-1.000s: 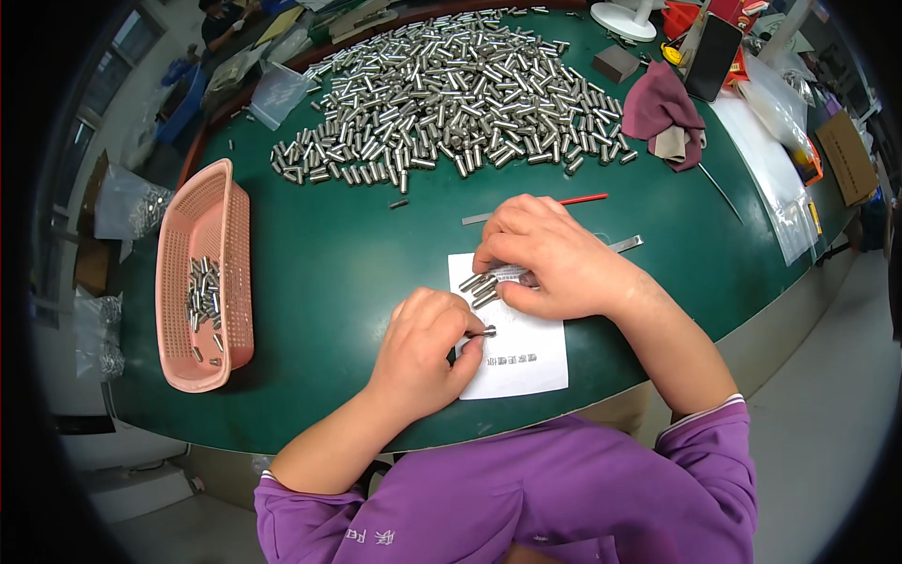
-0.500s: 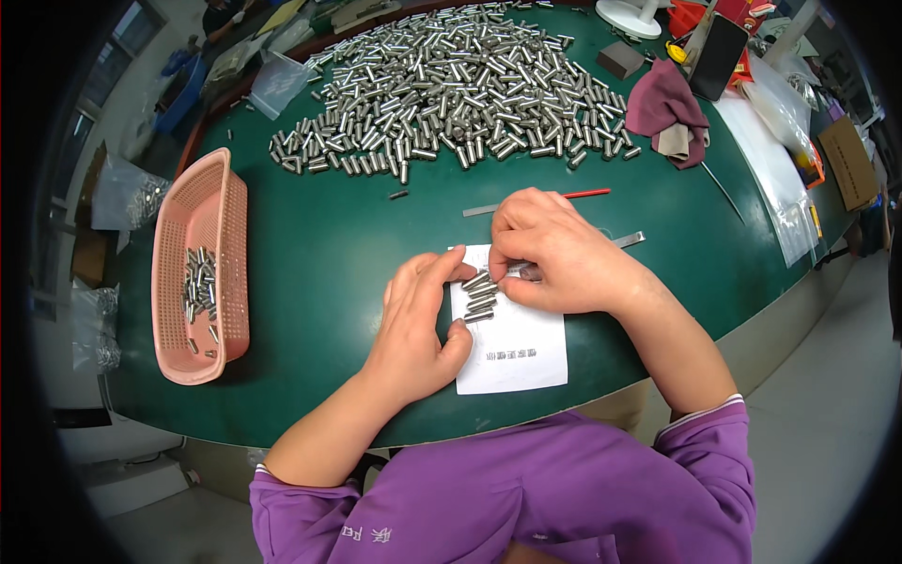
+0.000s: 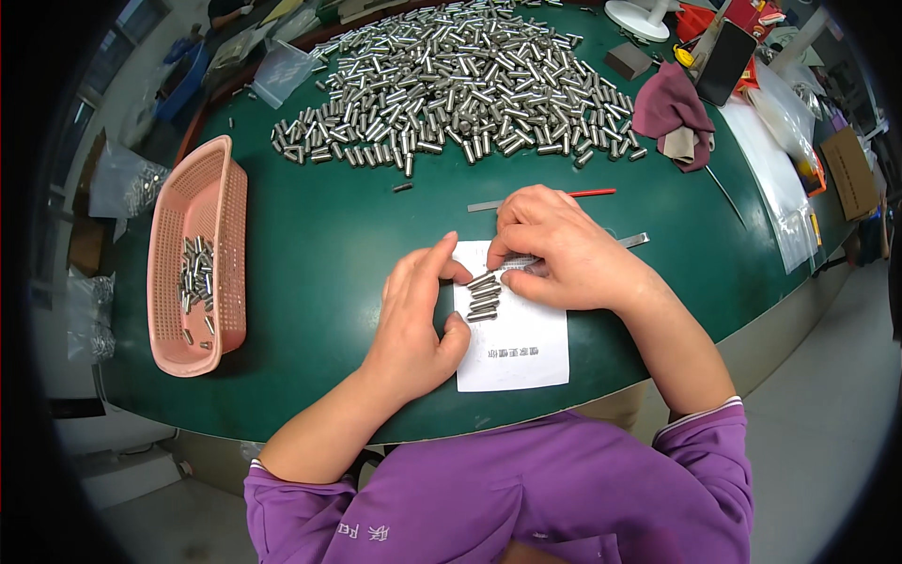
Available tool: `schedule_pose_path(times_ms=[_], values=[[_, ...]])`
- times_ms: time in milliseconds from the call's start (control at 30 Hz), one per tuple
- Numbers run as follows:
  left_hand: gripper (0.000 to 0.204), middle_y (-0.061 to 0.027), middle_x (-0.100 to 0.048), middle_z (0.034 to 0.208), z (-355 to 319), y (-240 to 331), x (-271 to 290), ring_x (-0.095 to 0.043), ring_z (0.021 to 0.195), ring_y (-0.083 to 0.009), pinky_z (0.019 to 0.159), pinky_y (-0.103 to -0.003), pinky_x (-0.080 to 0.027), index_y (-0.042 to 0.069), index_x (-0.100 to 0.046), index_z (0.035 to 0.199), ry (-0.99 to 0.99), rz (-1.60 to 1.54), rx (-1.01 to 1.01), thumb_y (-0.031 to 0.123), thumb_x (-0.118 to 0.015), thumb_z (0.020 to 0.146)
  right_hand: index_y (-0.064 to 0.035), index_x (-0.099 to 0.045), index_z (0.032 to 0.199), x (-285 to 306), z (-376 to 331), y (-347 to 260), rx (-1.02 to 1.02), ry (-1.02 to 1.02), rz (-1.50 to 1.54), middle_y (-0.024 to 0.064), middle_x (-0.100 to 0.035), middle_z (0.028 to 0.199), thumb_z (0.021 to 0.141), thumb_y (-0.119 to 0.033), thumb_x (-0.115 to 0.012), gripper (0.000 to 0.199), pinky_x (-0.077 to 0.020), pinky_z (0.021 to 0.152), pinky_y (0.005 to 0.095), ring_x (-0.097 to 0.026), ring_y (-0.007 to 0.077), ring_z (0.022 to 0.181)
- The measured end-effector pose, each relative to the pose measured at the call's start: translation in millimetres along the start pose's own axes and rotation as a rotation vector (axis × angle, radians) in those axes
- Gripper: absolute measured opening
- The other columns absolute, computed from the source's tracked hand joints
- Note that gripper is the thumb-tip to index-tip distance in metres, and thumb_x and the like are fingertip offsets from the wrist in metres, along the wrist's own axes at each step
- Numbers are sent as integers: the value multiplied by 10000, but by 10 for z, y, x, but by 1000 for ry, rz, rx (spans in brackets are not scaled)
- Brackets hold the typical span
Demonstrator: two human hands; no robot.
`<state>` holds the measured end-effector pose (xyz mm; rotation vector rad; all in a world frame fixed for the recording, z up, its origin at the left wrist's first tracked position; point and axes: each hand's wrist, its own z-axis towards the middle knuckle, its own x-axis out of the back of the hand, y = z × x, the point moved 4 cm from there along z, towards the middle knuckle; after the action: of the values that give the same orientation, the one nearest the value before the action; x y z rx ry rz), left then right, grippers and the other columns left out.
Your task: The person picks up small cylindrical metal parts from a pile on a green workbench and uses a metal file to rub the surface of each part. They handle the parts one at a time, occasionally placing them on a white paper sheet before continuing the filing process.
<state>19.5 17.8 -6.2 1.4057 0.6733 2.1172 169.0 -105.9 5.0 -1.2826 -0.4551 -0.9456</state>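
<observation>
A row of several short metal pins (image 3: 484,299) lies on a white sheet of paper (image 3: 515,368) in front of me. My left hand (image 3: 413,324) rests beside the row on its left, thumb and forefinger apart, the forefinger tip near the upper pins. From the right, my right hand (image 3: 559,254) bends over the upper right end of the row, its fingers curled toward the thumb. A shiny greyish piece (image 3: 521,263) shows partly under those fingers; its kind is hidden.
A big heap of metal pins (image 3: 460,85) covers the far table. A pink basket (image 3: 235,273) with some pins stands left. Beyond my right hand lie a red-handled flat tool (image 3: 592,193) and a metal strip (image 3: 635,241). A maroon cloth (image 3: 672,103) and phone (image 3: 725,61) sit far right.
The right fingers have shifted slightly, and more of the shiny piece shows under them. The left hand stays beside the row. The whole view has moved a little.
</observation>
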Motion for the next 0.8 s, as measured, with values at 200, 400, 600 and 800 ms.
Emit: schedule_pose_path(times_ms=[200,400,600,800], values=[[807,-118,-618,1064,2,-5,2,-523,1114,-294,1057,-436,-368,-10,-354,1453,-6,2,12,-88,-563,679,-95,-679,868,4,5,-13,6,24,2,39,-553,942,711,-88,-702,158,-412,938,412,-531,263,1072],[797,-114,-621,1057,-2,-5,-4,-528,1109,-292,1057,-435,-369,-8,-361,1449,-13,-13,20,-89,-574,685,-92,-672,864,2,6,-20,4,5,9,43,-546,941,704,-86,-711,165,-417,950,414,-534,267,1082],[785,-114,-620,1062,2,-8,-4,-535,1106,-291,1057,-436,-372,-9,-367,1443,-11,-3,15,-87,-588,694,-130,-702,890,18,7,-54,67,17,16,38,-545,950,706,-69,-712,193,-422,949,414,-539,264,1071],[770,-115,-618,1076,-5,-25,-9,-537,1110,-291,1059,-439,-372,-13,-369,1441,-10,3,13,-81,-596,708,-175,-746,936,6,3,-116,175,0,-18,23,-562,970,671,-6,-706,317,-437,950,416,-545,259,1091]])
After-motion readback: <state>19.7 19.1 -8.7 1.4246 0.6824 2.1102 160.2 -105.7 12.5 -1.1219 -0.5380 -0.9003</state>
